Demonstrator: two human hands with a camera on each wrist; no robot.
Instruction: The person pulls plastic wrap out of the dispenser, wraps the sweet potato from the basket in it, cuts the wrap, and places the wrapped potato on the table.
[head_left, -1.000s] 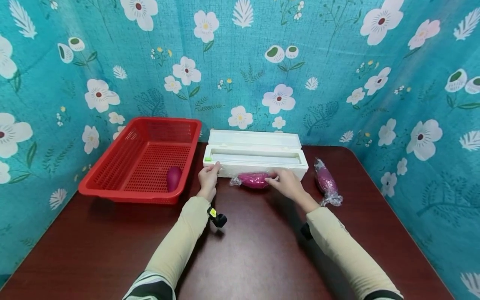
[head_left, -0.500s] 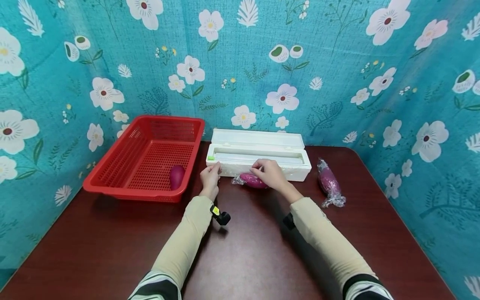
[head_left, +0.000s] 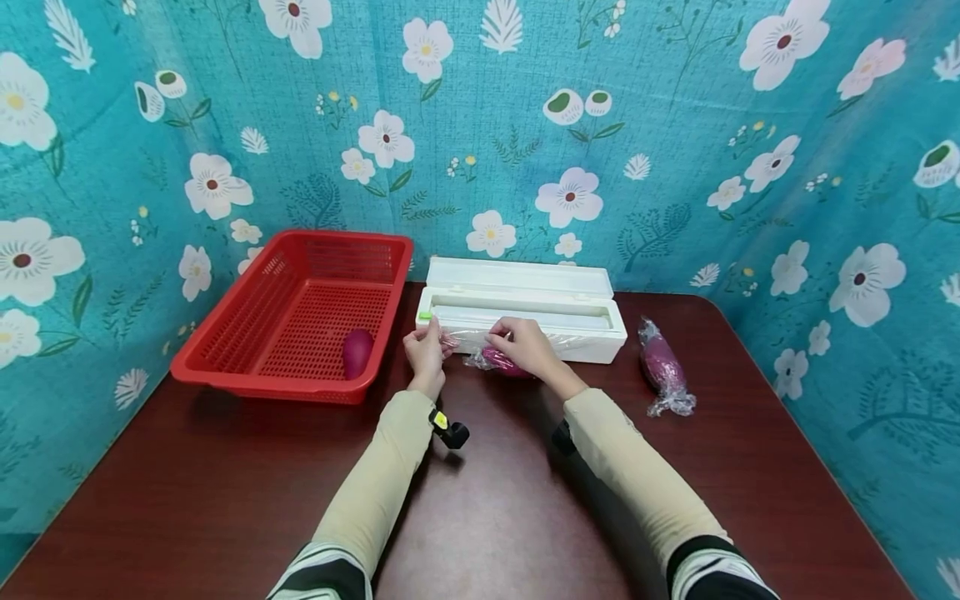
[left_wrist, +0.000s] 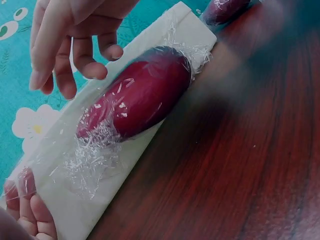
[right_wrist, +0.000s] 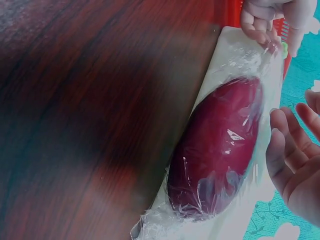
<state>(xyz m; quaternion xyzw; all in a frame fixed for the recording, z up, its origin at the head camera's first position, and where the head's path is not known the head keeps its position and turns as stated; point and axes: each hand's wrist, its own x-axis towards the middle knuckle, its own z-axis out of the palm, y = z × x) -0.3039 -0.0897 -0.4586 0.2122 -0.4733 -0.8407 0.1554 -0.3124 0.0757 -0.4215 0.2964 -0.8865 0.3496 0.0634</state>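
A smooth purple oval vegetable, wrapped in clear cling film, lies against the front of a white cling film box. Film gathers at both its ends. My left hand is at the box's left end, beside a small green slider. Film covers its fingertips, and in the right wrist view its thumb stands apart from those fingers. My right hand hovers over the vegetable, its thumb and loosely bent fingers apart with nothing between them.
A red basket at left holds one purple vegetable. Another film-wrapped purple vegetable lies right of the box. The box's lid stands raised toward the floral curtain. All rest on a dark wooden table.
My right hand has left the wrapped vegetable's right end and moved left above it. My left hand stays at the box's left end, its thumb now raised. The view has shifted slightly.
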